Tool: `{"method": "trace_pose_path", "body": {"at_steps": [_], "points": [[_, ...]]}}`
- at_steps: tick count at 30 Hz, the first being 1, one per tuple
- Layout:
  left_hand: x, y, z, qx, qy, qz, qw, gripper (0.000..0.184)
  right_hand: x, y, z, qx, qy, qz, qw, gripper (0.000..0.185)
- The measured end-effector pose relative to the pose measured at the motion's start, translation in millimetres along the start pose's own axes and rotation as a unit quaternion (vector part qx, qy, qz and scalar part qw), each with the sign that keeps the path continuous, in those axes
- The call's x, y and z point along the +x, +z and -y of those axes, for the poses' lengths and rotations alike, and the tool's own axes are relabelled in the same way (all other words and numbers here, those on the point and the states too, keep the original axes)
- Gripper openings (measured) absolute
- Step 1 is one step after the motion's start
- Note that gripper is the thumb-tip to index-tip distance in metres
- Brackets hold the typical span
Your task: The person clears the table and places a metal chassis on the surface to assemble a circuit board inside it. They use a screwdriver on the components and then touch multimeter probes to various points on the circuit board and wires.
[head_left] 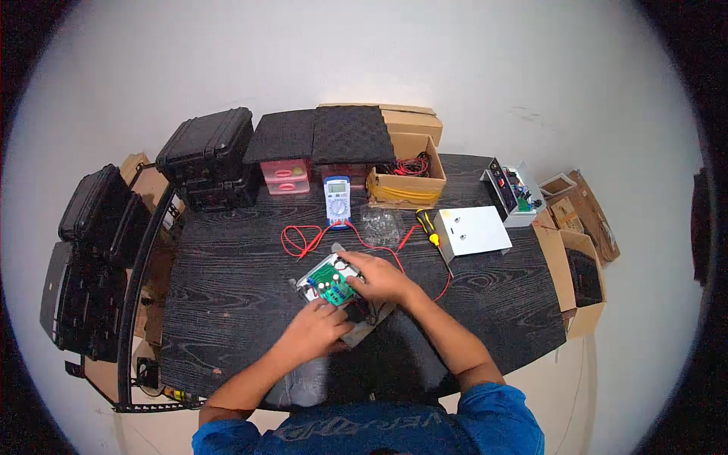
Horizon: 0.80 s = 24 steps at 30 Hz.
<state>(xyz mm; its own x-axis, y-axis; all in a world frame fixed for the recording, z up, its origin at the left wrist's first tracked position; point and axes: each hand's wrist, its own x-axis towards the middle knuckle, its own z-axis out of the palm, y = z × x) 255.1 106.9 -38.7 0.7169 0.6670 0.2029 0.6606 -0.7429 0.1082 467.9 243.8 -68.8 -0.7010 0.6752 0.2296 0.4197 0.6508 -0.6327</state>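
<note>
A green circuit board (331,283) with small components sits in an open pale metal case (303,290), which lies tilted on the table in front of me. My left hand (317,331) has its fingers bent together at the board's lower edge; the fingertips are partly hidden. Across the case's upper right side lies my right hand (381,279), thumb toward the board and fingers over the far edge, holding the case. Dark wires show below my right hand. Beyond the case stands a blue and white multimeter (337,203) with red test leads (297,244).
A yellow and black screwdriver (428,227) rests beside a white metal cover (475,230). Another opened unit (519,191) stands at the right. Behind are a cardboard box (407,186) of cables, pink drawers (286,177) and black cases (206,148). A clear bag (381,226) lies mid-table.
</note>
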Motion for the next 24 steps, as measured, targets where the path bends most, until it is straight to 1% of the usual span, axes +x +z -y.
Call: {"method": "trace_pose_path", "body": {"at_steps": [2, 3, 6, 9, 10, 12, 14, 15, 18, 19, 21, 22, 23, 24], "points": [[9.0, 14.8, -1.3, -0.008, 0.019, -0.026, 0.999, 0.036, 8.1, 4.5, 4.4, 0.011, -0.044, -0.005, 0.999, 0.062], [13.5, 25.0, -2.0, -0.012, 0.029, -0.04, 0.999, 0.037, 11.3, 7.9, 7.2, -0.009, -0.045, 0.0, 0.999, 0.06], [24.2, 61.2, -9.9, -0.041, -0.009, -0.044, 0.998, 0.028, 17.8, 20.4, 16.5, -0.07, -0.047, 0.012, 0.996, 0.055], [32.2, 68.0, -25.0, 0.019, -0.031, -0.05, 0.998, 0.023, 16.0, 19.6, 18.3, -0.102, -0.035, 0.013, 0.994, 0.053], [30.1, 69.8, -26.2, 0.042, -0.028, -0.035, 0.998, 0.022, 13.6, 18.7, 17.6, -0.112, -0.033, 0.011, 0.993, 0.053], [27.0, 72.9, -27.3, 0.087, -0.024, -0.004, 0.996, 0.023, 2.1, 14.4, 9.3, -0.096, -0.032, -0.03, 0.994, 0.054], [22.7, 68.6, -25.5, 0.063, -0.022, 0.028, 0.997, 0.025, -8.5, 6.7, 2.2, -0.084, -0.024, -0.065, 0.994, 0.054], [21.0, 66.9, -24.3, 0.052, -0.021, 0.043, 0.997, 0.027, -13.7, 1.6, 1.4, -0.081, -0.02, -0.091, 0.992, 0.051], [20.0, 73.0, -22.0, 0.023, -0.011, -0.031, 0.999, 0.028, -33.6, 1.1, -16.8, -0.052, -0.011, -0.186, 0.981, 0.043], [20.2, 72.1, -22.1, 0.019, -0.012, -0.033, 0.999, 0.028, -39.0, -1.1, -14.8, -0.048, -0.022, -0.226, 0.973, 0.035], [20.5, 67.4, -25.5, 0.009, -0.013, -0.035, 0.999, 0.028, -44.3, 3.3, -26.2, -0.002, -0.018, -0.262, 0.965, 0.033], [21.0, 65.8, -27.5, 0.007, -0.022, -0.011, 1.0, 0.029, -45.5, 6.1, -31.5, 0.022, -0.017, -0.279, 0.96, 0.032], [21.9, 64.1, -29.1, 0.006, -0.031, 0.011, 0.999, 0.029, -46.3, 8.9, -35.7, 0.005, -0.017, -0.299, 0.954, 0.029], [22.6, 63.0, -29.7, 0.005, -0.041, 0.034, 0.999, 0.03, -45.8, 10.8, -37.1, 0.028, -0.01, -0.305, 0.952, 0.028]]}}
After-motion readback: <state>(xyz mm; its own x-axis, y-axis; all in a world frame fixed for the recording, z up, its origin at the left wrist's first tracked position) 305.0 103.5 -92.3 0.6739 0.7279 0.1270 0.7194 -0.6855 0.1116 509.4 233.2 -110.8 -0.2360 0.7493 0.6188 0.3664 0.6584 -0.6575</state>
